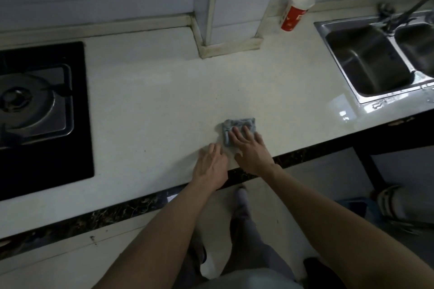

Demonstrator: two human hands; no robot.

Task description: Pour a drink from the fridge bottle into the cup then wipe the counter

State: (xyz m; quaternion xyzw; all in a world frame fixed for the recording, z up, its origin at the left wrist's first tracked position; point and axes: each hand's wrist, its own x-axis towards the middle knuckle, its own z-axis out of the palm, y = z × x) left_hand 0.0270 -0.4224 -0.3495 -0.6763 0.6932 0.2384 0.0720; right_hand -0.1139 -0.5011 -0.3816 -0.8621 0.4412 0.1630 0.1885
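Note:
A small folded blue-grey cloth [237, 125] lies on the pale counter [152, 105] near its front edge. My right hand [251, 150] presses flat on the cloth's near part, its straight fingers spread over it. My left hand [211, 164] rests flat on the bare counter just left of the cloth, fingers straight. A red and white paper cup [296, 10] stands at the back of the counter, by the wall and left of the sink. No bottle is in view.
A black gas hob [42, 112] fills the counter's left end. A steel double sink [375, 63] with a tap sits at the right, with wet patches on the counter in front of it. A tiled wall column [230, 30] juts onto the counter at the back.

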